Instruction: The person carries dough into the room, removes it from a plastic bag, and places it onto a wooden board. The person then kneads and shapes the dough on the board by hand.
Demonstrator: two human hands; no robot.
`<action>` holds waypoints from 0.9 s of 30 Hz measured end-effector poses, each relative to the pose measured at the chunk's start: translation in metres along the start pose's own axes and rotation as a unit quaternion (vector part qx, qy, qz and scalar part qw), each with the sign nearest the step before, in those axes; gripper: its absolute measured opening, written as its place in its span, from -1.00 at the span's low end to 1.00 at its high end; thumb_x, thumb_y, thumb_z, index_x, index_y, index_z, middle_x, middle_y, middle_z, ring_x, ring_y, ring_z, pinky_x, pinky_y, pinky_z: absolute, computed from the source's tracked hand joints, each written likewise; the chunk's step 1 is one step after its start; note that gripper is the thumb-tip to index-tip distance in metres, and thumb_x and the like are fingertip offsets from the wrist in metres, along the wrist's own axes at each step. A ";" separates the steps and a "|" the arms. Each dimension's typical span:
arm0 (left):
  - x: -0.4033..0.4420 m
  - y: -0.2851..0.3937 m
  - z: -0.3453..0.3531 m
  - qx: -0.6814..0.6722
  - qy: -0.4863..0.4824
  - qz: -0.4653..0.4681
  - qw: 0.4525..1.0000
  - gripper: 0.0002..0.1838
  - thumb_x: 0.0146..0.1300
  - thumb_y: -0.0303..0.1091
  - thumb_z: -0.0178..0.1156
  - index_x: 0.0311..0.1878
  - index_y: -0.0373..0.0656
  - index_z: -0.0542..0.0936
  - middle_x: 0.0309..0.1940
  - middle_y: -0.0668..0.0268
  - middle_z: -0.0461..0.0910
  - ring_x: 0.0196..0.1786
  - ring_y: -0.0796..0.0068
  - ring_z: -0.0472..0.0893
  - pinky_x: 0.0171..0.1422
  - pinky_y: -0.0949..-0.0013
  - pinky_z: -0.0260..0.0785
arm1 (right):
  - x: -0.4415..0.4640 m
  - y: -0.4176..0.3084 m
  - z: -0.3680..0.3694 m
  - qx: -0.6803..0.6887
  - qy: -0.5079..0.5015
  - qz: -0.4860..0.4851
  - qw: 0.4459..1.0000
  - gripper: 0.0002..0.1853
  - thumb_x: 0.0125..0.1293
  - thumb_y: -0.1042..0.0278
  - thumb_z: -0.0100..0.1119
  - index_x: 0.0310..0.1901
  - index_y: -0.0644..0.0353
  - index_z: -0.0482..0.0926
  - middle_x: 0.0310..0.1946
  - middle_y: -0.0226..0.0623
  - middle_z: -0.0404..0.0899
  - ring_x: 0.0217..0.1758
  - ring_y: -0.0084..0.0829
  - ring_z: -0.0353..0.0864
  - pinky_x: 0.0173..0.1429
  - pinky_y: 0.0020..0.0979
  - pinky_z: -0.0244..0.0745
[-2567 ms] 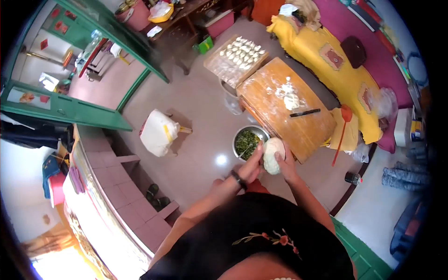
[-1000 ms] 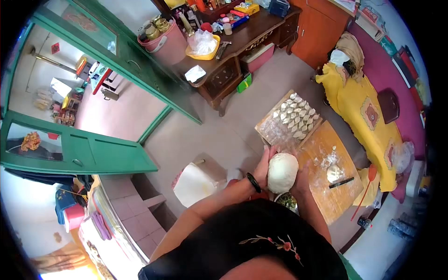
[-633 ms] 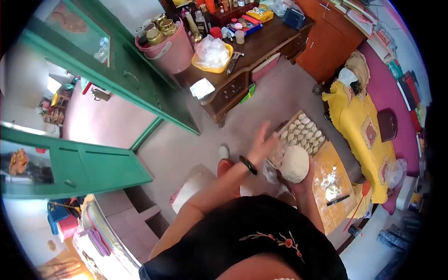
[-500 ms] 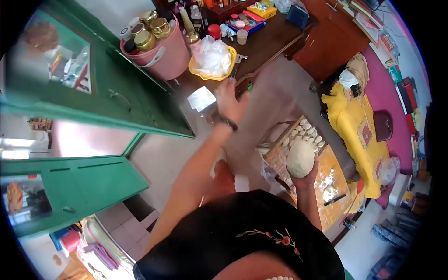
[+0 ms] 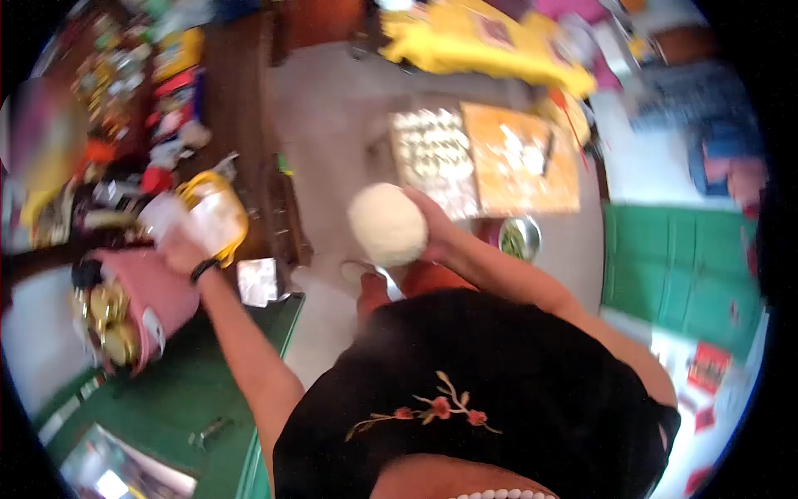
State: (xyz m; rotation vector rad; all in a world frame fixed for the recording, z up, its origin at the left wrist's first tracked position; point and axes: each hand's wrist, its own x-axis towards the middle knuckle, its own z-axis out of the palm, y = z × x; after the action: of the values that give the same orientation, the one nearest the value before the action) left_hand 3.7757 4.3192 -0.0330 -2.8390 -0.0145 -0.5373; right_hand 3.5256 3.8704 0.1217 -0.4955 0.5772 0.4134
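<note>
Dough ball (image 5: 386,224) sits in the right grip (image 5: 435,224), curved round its side; the left grip (image 5: 179,249) — nearer the yellow basket (image 5: 241,229) — is at the plastic bag (image 5: 216,219) (blurred: closure I cannot tell).

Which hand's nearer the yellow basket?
Left. The left hand is close beside the yellow basket, contact unclear; the right hand is well away from it, holding the dough ball.
</note>
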 end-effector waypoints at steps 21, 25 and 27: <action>-0.070 0.147 -0.312 -0.931 -0.221 -0.186 0.223 -0.48 0.17 -0.09 0.05 0.12 -0.21 0.43 0.03 0.07 0.51 0.03 0.05 0.51 0.06 -0.05 0.40 | -0.093 -0.084 -0.114 0.076 -0.138 -0.082 0.984 -0.29 0.29 -0.23 -0.13 0.33 0.09 0.21 0.24 -0.07 0.34 0.22 -0.03 0.44 0.21 0.10 0.40; -0.080 0.190 -0.337 -0.955 -0.246 -0.112 0.119 -0.38 0.15 -0.05 0.07 0.23 -0.19 0.36 0.15 0.09 0.43 0.10 0.04 0.47 0.11 -0.06 0.36 | -0.122 -0.117 -0.098 0.104 -0.118 -0.098 0.983 -0.27 0.34 -0.27 -0.31 0.33 0.16 0.18 0.21 -0.03 0.37 0.18 -0.05 0.47 0.17 0.06 0.45; -0.085 0.211 -0.357 -0.955 -0.207 -0.074 0.200 -0.31 0.14 0.00 0.07 0.30 -0.17 0.31 0.25 0.07 0.35 0.22 -0.01 0.39 0.25 -0.19 0.27 | -0.123 -0.125 -0.098 0.101 -0.077 -0.137 0.982 -0.28 0.35 -0.27 -0.33 0.33 0.15 0.19 0.21 -0.03 0.37 0.17 -0.05 0.48 0.16 0.07 0.46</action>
State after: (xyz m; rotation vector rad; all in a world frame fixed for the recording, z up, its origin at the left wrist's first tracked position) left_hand 3.5803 4.0297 0.2059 -4.9376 1.0775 2.1130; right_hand 3.4536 3.6884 0.1652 -0.3382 0.3890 0.1277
